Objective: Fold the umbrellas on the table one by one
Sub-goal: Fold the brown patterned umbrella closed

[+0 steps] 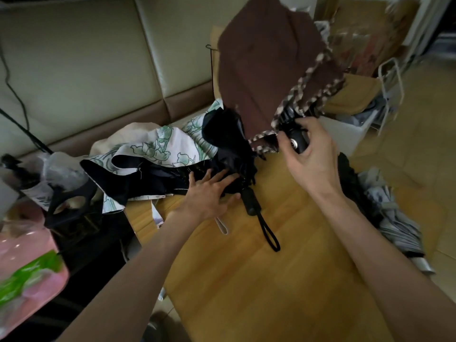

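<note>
— What has the right hand (pixel 311 156) got?
— Its fingers and thumb curl round the stubby black plastic handle (pixel 297 140) of the brown fabric umbrella (pixel 266 65), which is held up off the table. The matte canopy hangs in loose panels, edged with a brown-and-cream checked trim, and rises toward the far right.

— And the left hand (pixel 209 191)?
— Flat, with its fingers straight and spread, pressing on the dark navy umbrella (pixel 229 149) that lies crumpled on the far part of the pale wooden table (pixel 271 280). It grips nothing. That umbrella's ribbed black grip (pixel 251 201) points toward the person, and its black cord loop (pixel 269 230) lies on the wood.

— What else is in the heap?
— A white umbrella printed with green flowers (pixel 158 146), dark on its underside, touches the navy one and spills past the table's left edge. A grey patterned umbrella (pixel 394 218) lies at the right edge; I cannot tell whether it rests on the wood.

— Room to move?
— Smooth wood grain shows across the near half of the tabletop, between the forearms. Behind the heap stands a beige leather sofa (pixel 86 58), and at the left sits a glossy pink plastic bag (pixel 27 262).
</note>
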`<state>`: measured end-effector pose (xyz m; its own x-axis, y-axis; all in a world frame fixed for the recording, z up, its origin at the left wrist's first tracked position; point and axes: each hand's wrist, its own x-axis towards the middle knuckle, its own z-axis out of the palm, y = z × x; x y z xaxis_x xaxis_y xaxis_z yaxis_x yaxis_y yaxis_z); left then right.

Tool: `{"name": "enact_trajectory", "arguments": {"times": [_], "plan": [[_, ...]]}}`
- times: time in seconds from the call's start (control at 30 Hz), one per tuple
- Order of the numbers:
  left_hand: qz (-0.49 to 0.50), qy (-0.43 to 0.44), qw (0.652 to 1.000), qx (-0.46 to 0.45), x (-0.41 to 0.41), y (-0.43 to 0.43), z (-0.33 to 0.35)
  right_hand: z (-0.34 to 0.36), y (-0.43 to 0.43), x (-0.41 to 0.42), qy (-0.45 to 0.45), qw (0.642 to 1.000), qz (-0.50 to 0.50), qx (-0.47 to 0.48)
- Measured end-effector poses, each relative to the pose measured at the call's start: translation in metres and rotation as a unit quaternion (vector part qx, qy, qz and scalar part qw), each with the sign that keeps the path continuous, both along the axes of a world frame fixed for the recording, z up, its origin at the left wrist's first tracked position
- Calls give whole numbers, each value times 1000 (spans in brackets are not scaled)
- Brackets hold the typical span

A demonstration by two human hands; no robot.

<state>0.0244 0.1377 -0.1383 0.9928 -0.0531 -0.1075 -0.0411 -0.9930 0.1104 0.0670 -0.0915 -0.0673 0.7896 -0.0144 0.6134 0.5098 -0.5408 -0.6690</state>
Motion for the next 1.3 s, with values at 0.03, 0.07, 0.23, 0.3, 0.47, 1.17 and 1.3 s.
{"name": "enact_trajectory", "arguments": {"times": [0.03, 0.07, 0.23, 0.3, 0.47, 1.17, 1.3], "plan": [[3, 4, 1000, -3, 1, -1, 2, 3, 6, -4, -10, 1000, 15, -8], [4, 6, 1000, -5, 0, -2, 3, 5, 14, -8, -22, 999, 29, -21], [12, 0, 995, -94, -15, 7, 5, -9, 60, -31, -66, 985, 45, -153], [49, -67, 980, -183, -30, 16, 9, -25, 73, -37, -60, 979, 47, -188], [194, -64, 676, -708, -73, 44, 37, -58, 95, -51, -3, 977, 84, -195], [315, -175, 520, -774, -82, 60, 26, -22, 98, -39, 190, 953, 39, 235], [303, -143, 532, -778, -91, 67, 37, -1, 121, -15, 412, 880, 116, 206]]}}
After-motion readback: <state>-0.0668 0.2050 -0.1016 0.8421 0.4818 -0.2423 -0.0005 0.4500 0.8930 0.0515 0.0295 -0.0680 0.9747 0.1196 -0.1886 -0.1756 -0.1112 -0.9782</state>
